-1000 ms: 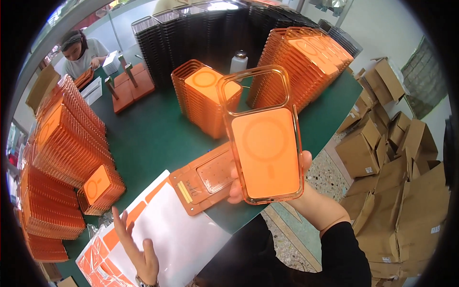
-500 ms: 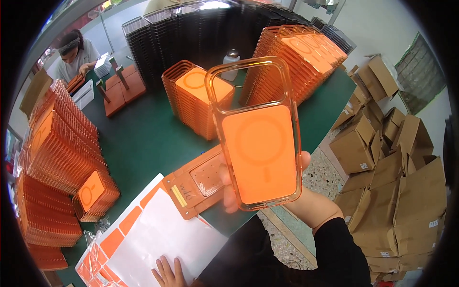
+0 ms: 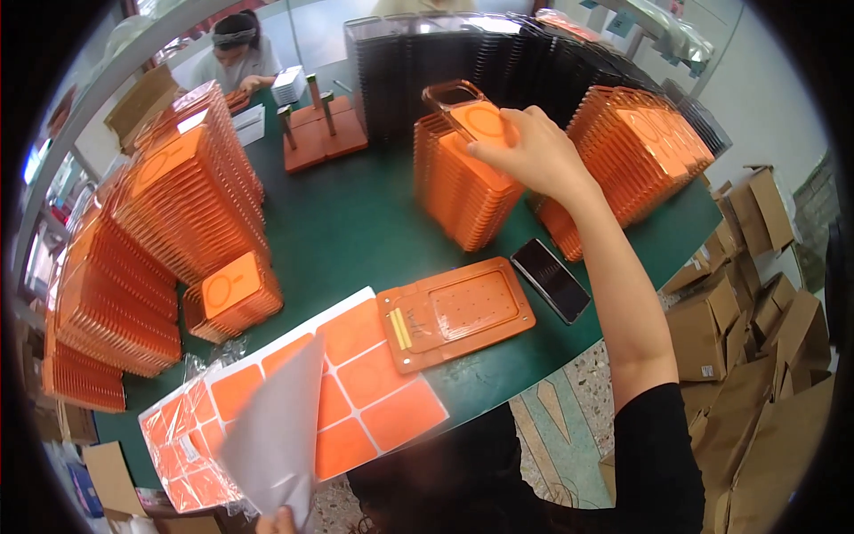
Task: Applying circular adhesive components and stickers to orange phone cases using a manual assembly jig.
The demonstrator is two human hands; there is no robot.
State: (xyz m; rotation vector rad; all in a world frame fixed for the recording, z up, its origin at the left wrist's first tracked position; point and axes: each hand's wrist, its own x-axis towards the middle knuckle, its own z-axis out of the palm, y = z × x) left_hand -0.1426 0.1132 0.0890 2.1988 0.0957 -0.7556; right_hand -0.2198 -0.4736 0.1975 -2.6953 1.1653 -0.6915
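My right hand (image 3: 535, 153) reaches across the green table (image 3: 356, 227) and holds an orange phone case (image 3: 470, 114) on top of a stack of like cases (image 3: 463, 191). Only the fingertips of my left hand (image 3: 277, 519) show at the bottom edge, pinching a white backing sheet (image 3: 271, 432) lifted off a sheet of orange stickers (image 3: 356, 383). An orange jig tray (image 3: 454, 311) lies in front of me, with nothing in it.
A dark phone (image 3: 551, 279) lies right of the jig. Tall rows of orange cases (image 3: 151, 240) line the left, more (image 3: 640, 151) stand at right, black trays (image 3: 445, 62) at the back. A person (image 3: 233, 53) works at the far end. Cardboard boxes (image 3: 756, 329) crowd the floor at right.
My right hand carried the orange case from close in front of me out to the stack. My left hand dropped to the bottom edge and lifted the white backing sheet.
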